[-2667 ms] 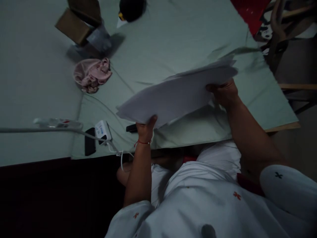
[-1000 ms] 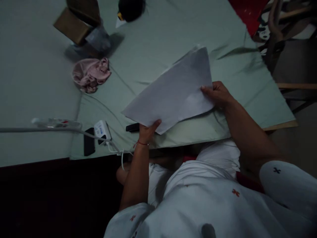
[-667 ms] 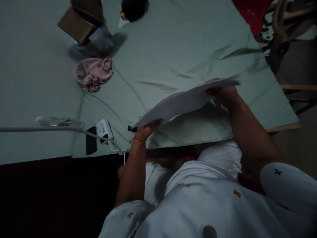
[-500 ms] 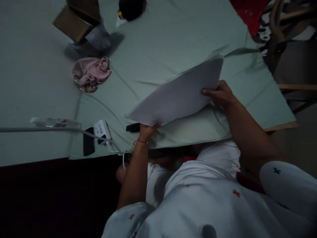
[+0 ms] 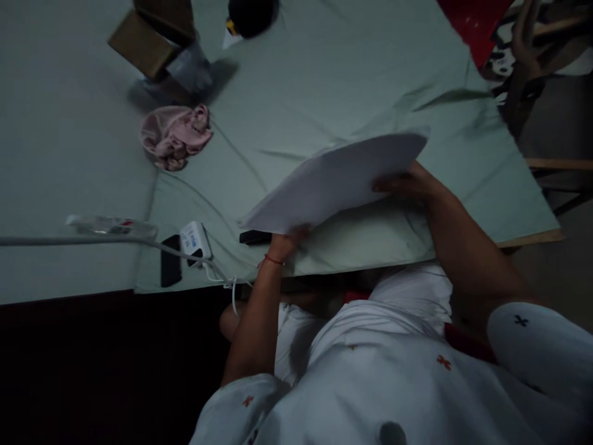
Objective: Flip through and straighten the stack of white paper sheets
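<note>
A white sheet of paper, possibly more than one layer, is bowed and tilted above the green-covered table. My left hand, with a red string at the wrist, grips its near left edge; the fingers are partly hidden under the paper. At the near right edge my right hand is closed on the paper, its thumb side lying over the sheet and slightly blurred. Just left of my left hand lies a black object, partly covered by the paper and too dark to name.
To the left lie a dark phone, a white power strip with cables and a clear plastic packet. Farther back are a pink cloth, an open cardboard box and a black round object. Chairs stand at right.
The far right part of the paper has dropped nearer the table, and the sheet bows more. My right hand has tipped with it. Both hands keep hold, and the view has shifted slightly.
</note>
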`<state>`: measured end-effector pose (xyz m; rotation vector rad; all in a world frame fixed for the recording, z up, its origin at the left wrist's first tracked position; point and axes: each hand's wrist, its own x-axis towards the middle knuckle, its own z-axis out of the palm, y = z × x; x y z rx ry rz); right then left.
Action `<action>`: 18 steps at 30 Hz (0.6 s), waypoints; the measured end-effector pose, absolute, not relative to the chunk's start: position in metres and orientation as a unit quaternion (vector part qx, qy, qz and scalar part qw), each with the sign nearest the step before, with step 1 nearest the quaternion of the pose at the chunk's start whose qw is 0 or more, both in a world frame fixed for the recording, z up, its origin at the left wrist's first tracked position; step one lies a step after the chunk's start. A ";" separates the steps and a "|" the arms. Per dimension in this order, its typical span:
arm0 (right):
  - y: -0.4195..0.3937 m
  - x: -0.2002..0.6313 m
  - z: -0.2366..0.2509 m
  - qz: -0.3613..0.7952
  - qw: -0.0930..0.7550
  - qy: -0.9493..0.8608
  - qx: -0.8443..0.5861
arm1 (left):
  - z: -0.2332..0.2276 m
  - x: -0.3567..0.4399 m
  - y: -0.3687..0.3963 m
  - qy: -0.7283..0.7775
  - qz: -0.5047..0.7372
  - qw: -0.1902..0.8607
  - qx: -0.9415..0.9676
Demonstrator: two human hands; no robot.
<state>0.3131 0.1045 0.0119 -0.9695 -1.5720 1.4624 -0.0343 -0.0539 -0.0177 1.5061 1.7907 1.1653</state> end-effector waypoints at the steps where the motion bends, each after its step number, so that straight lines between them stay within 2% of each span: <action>1: 0.105 0.313 0.011 0.576 0.369 -0.621 -0.383 | -0.020 -0.034 -0.053 0.662 0.427 0.259 0.559; 7: 0.104 0.314 0.009 0.590 0.368 -0.601 -0.394 | -0.014 -0.023 -0.057 0.650 0.512 0.261 0.498; 13: 0.096 0.305 0.007 0.574 0.391 -0.596 -0.404 | -0.003 -0.004 -0.075 0.668 0.500 0.415 0.362; 18: 0.097 0.297 -0.003 0.529 0.403 -0.607 -0.435 | -0.002 0.006 -0.078 0.662 0.523 0.430 0.320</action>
